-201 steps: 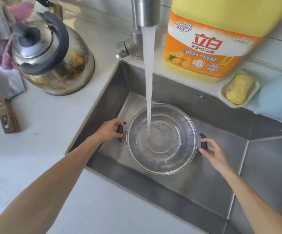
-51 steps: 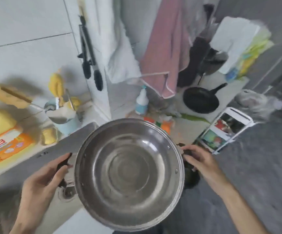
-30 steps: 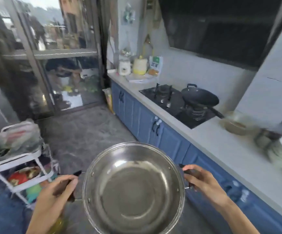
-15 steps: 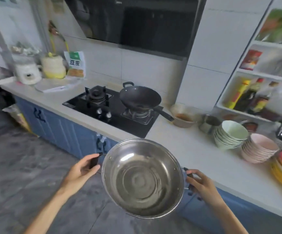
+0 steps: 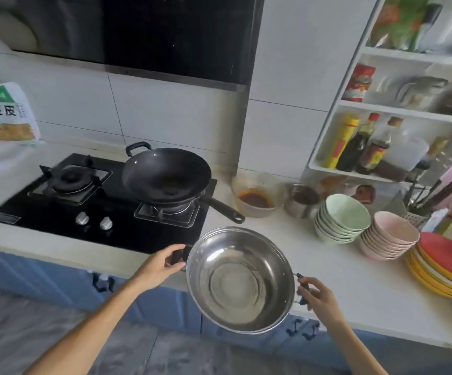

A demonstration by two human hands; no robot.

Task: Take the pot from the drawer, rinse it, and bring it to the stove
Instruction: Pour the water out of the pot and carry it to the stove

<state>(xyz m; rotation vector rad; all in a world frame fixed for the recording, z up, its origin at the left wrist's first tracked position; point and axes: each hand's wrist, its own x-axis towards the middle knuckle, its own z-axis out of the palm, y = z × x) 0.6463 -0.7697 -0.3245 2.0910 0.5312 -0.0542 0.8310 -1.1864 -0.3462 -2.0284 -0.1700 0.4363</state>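
White tiling and a dark extractor hood back a pale desk (image 5: pixel 335 269) that is carried on blue cabinets. A black gas stove (image 5: pixel 89 212) is set into the desk at the left. Its right burner is taken up by a black wok (image 5: pixel 165 175), whose long handle juts out over the desk; the left burner (image 5: pixel 69 180) is bare, so it is judged the only free place for a pot.

The steel pot (image 5: pixel 239 280) is held in the air at the desk's front edge, just right of the stove's near corner and not yet over either burner. It is carried by its two dark side handles: the left hand (image 5: pixel 162 265) is closed on the near-left handle, and the right hand (image 5: pixel 315 295) is closed on the right one with the fingers (image 5: pixel 307 282) curled over it. Such a two-handed grip is suited to a wide, shallow vessel, which would tip if held from one side. The pot is tilted slightly toward the camera, and its bright inside is seen to be empty.

Stacked green bowls (image 5: pixel 341 223), pink bowls (image 5: pixel 389 238) and red and yellow plates (image 5: pixel 446 266) crowd the desk to the right, beside a tub of reddish sauce (image 5: pixel 257 197). The rinse is taken to be done; a carry leftward past the wok handle is judged to remain.
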